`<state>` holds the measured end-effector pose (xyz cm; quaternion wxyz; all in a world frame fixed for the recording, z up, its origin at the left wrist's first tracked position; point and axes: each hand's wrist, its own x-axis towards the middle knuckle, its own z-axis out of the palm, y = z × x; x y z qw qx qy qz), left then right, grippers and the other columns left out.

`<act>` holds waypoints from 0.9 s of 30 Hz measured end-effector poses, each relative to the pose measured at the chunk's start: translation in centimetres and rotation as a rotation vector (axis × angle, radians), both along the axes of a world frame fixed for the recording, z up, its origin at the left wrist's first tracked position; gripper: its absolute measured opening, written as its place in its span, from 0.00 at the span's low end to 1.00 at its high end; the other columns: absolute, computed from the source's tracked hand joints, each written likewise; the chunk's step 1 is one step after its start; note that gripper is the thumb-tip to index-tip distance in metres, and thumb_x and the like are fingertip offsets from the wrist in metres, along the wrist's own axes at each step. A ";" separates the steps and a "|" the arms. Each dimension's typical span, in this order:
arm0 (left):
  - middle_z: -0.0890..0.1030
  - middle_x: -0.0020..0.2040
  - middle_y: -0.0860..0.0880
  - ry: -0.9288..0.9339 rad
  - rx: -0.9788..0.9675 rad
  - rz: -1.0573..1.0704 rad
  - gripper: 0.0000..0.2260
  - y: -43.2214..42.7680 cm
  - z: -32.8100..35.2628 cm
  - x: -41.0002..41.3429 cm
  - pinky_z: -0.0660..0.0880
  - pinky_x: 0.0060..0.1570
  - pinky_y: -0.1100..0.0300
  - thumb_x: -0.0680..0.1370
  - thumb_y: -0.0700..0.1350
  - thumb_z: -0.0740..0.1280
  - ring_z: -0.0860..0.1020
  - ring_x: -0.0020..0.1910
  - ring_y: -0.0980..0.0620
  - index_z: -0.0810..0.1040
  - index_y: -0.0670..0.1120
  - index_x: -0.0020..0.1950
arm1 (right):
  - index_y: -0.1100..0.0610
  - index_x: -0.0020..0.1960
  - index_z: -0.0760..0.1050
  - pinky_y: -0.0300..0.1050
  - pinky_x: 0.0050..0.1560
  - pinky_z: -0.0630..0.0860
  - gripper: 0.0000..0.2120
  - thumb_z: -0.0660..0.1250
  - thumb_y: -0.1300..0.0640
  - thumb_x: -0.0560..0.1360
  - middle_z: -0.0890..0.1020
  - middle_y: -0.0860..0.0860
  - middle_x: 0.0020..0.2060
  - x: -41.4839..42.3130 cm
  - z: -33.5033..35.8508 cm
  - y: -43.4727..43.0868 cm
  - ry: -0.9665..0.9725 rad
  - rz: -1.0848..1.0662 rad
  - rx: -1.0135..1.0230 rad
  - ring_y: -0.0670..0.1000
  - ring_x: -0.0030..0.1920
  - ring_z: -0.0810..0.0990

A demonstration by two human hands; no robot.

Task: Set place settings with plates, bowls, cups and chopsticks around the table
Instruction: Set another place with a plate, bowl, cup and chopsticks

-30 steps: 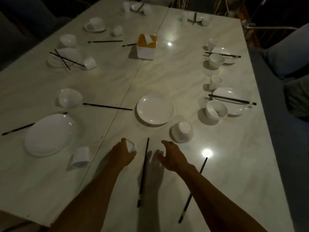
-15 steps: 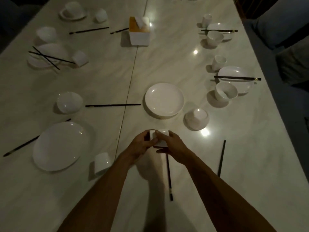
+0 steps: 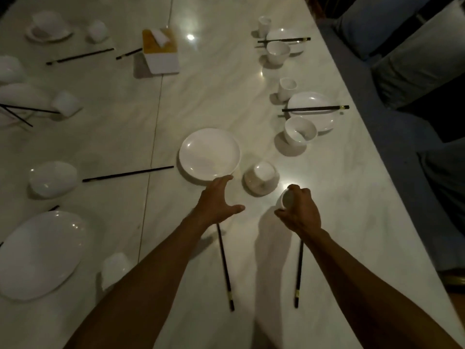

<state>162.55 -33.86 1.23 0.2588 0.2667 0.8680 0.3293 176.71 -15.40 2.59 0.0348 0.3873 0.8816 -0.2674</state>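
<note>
head cam | worn, looks forward and down | close above table (image 3: 251, 102) | single view

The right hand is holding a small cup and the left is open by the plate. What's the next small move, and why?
Probably set the cup down upright on the table near its right edge. The right hand grips it, and the setting farther along that edge has an upright cup beside its plate. The left hand is open, holding nothing.
</note>
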 end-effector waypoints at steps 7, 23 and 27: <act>0.64 0.74 0.46 0.230 -0.069 -0.014 0.46 7.7 -1.2 0.4 0.64 0.70 0.47 0.66 0.59 0.76 0.63 0.72 0.45 0.57 0.47 0.76 | 0.54 0.69 0.67 0.44 0.43 0.74 0.32 0.76 0.56 0.69 0.72 0.56 0.62 0.2 -1.1 1.5 -0.029 0.137 0.081 0.57 0.56 0.77; 0.67 0.69 0.43 0.198 -0.284 -0.050 0.48 14.4 -3.0 -2.0 0.70 0.62 0.46 0.61 0.57 0.80 0.68 0.67 0.40 0.57 0.48 0.74 | 0.55 0.78 0.53 0.58 0.71 0.65 0.49 0.71 0.34 0.67 0.58 0.58 0.76 -0.6 -1.7 3.4 0.135 0.099 0.043 0.59 0.76 0.55; 0.73 0.66 0.46 -0.206 0.195 0.342 0.44 9.7 -0.6 -2.9 0.76 0.53 0.56 0.60 0.53 0.82 0.74 0.62 0.45 0.66 0.48 0.71 | 0.54 0.75 0.59 0.48 0.70 0.65 0.42 0.69 0.35 0.70 0.64 0.53 0.74 -3.5 1.0 2.4 0.376 0.101 -0.029 0.52 0.74 0.60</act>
